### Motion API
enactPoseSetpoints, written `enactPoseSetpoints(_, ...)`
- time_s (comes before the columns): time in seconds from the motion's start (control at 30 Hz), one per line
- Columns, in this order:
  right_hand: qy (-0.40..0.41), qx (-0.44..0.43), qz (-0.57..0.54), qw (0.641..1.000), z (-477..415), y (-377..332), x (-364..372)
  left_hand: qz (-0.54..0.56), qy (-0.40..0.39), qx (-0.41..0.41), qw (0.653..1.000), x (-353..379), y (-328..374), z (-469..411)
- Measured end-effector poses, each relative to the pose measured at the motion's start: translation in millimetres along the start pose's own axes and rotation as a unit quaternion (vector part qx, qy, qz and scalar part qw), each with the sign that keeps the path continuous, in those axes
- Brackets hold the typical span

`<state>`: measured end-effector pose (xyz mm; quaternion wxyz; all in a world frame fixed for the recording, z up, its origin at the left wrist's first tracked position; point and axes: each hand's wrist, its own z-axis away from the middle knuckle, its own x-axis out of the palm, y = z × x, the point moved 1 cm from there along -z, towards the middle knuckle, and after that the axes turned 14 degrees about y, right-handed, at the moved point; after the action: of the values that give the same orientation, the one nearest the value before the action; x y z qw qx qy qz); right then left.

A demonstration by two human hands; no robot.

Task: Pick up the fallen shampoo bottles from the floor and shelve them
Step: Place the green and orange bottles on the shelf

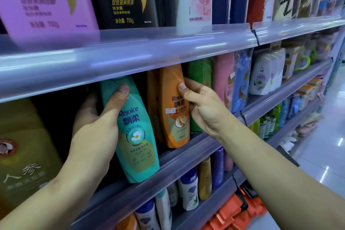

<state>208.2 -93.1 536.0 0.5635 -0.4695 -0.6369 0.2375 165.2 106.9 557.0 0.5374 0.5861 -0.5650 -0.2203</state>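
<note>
A teal Rejoice shampoo bottle [137, 136] with a daisy on its label leans at the front of the middle shelf [186, 157], its base at the shelf lip. My left hand [95, 125] wraps it from the left, thumb across its upper front. An orange Rejoice bottle [175, 106] stands upright just to the right. My right hand [201, 106] grips its right edge, thumb on the front near the top. The caps of both bottles are hidden behind the shelf rail above.
A big gold bottle [24, 147] stands left of the teal one, green [200, 73] and pink [224, 78] bottles right of the orange one. The upper rail [130, 58] overhangs closely. Several bottles fill the lower shelf; an orange basket [237, 211] sits on the shiny floor.
</note>
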Motion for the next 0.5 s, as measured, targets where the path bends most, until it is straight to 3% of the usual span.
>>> enactPoseSetpoints(0.27,0.014,0.004,0.016,1.000,0,13,-9,-0.010,0.014,0.015,1.000,2,-6,-3)
enactPoseSetpoints(0.5,0.049,-0.039,0.095,0.994,1,18,-11,-0.026,0.031,0.023,0.999,0,-8,-10)
